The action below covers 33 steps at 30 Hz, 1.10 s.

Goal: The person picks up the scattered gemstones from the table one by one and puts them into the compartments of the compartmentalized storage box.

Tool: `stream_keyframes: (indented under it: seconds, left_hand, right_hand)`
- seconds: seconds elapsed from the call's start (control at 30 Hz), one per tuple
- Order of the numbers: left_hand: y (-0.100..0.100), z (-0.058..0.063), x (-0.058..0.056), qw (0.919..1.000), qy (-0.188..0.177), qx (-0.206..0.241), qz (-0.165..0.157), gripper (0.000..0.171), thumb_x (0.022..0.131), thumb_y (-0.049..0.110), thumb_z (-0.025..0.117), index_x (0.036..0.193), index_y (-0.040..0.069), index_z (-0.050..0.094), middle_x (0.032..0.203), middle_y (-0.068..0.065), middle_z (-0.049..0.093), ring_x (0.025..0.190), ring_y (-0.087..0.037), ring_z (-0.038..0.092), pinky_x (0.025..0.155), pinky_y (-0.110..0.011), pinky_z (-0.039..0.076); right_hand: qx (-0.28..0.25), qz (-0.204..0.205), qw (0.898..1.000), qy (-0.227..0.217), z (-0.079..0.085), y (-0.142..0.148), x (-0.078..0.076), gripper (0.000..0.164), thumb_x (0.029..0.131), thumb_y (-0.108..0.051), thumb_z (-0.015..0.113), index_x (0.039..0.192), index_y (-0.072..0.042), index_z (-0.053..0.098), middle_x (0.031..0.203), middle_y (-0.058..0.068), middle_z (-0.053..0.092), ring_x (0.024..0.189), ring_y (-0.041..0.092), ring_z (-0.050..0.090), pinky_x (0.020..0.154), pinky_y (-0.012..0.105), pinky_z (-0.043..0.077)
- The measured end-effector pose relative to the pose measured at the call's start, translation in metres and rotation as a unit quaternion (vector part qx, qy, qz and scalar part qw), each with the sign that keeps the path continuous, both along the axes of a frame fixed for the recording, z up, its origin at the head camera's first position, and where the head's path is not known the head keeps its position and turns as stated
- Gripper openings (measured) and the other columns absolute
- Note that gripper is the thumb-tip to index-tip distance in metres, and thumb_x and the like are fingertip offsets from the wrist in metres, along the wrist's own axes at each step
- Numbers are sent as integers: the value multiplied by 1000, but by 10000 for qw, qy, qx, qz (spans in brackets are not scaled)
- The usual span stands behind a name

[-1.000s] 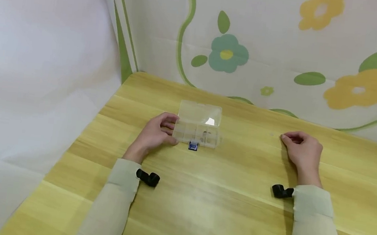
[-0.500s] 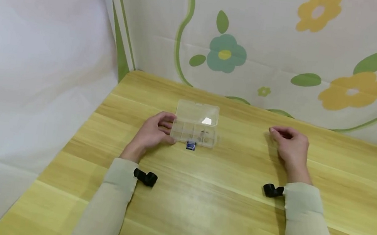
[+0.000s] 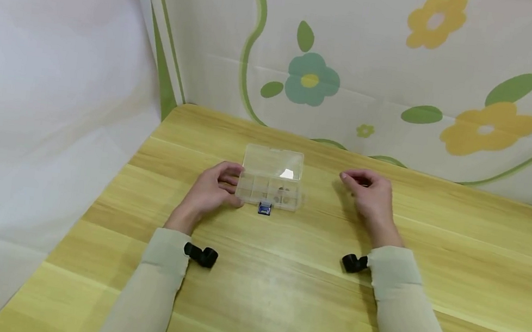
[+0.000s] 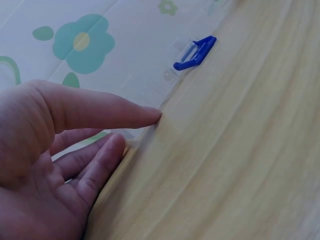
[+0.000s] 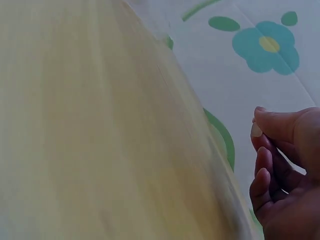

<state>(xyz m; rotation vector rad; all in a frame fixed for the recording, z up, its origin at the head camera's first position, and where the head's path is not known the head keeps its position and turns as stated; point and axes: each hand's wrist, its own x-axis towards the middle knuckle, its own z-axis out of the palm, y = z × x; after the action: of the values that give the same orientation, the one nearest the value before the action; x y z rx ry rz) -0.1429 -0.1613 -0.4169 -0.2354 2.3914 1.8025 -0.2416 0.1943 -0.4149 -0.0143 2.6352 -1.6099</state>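
A clear plastic compartment box [image 3: 268, 189] with its lid [image 3: 273, 161] raised stands towards the back of the table. My left hand [image 3: 211, 187] grips its left end, thumb at the front corner and fingers at the back. In the left wrist view the thumb touches the box's edge near a blue latch [image 4: 197, 54]. Several small brownish round pieces [image 3: 280, 195] lie in the right compartments. Right of the box, my right hand [image 3: 368, 194] is above the table, thumb and index fingertips together. A tiny pale piece [image 5: 256, 129] shows at those fingertips; its kind is unclear.
The wood-patterned table [image 3: 280, 299] reaches back to a white cloth [image 3: 356, 61] printed with flowers. A white cloth [image 3: 52, 136] hangs along the left side. Black wrist cameras [image 3: 207, 258] stick out from both sleeves.
My right hand has moved left towards the box, fingertips together. The small clear speck seen on the table beside it a second ago is out of sight. The left hand stays at the box.
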Motion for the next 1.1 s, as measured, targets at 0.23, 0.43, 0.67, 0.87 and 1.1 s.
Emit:
stream_keyframes:
  seconds: [0.23, 0.43, 0.67, 0.87, 1.1]
  left_hand:
    - [1, -2, 0, 10000, -25, 35, 0, 79, 77, -13, 86, 147, 13, 61, 144, -13, 62, 123, -31, 60, 108, -45, 53]
    - [0, -4, -1, 10000, -26, 26, 43, 78, 77, -13, 86, 147, 13, 61, 143, -13, 63, 122, -31, 61, 107, -45, 54]
    - [-1, -8, -2, 10000, -33, -14, 87, 78, 78, -12, 86, 147, 13, 61, 144, -13, 63, 123, -31, 61, 108, -45, 53]
    - [-3, -8, -1, 9999, -68, -26, 115, 79, 77, -12, 87, 147, 15, 61, 143, -13, 63, 121, -31, 62, 107, -45, 53]
    - [0, -9, -3, 9999, -16, 49, 113, 78, 77, -12, 87, 146, 14, 61, 143, -13, 63, 120, -31, 62, 105, -44, 54]
  right_hand:
    - [-416, 364, 9983, -156, 1, -32, 0, 37, 100, -35, 79, 122, -6, 77, 107, -9, 70, 95, 13, 62, 75, 22, 57]
    - [-529, 557, 9970, -103, -1, -56, -2, 32, 99, -31, 80, 119, -6, 79, 100, -9, 72, 93, 16, 64, 73, 24, 56]
    - [-465, 830, 9954, 56, -5, -75, -2, 29, 99, -30, 81, 116, -7, 81, 105, -1, 74, 95, 16, 65, 77, 23, 54]
    - [-473, 1050, 9933, 118, -5, -88, 0, 25, 99, -27, 81, 114, -7, 81, 108, 5, 75, 97, 18, 65, 79, 23, 54]
    - [-305, 1356, 9899, 284, -1, -103, 3, 17, 99, -24, 80, 109, -11, 83, 104, 4, 76, 94, 19, 65, 80, 27, 54]
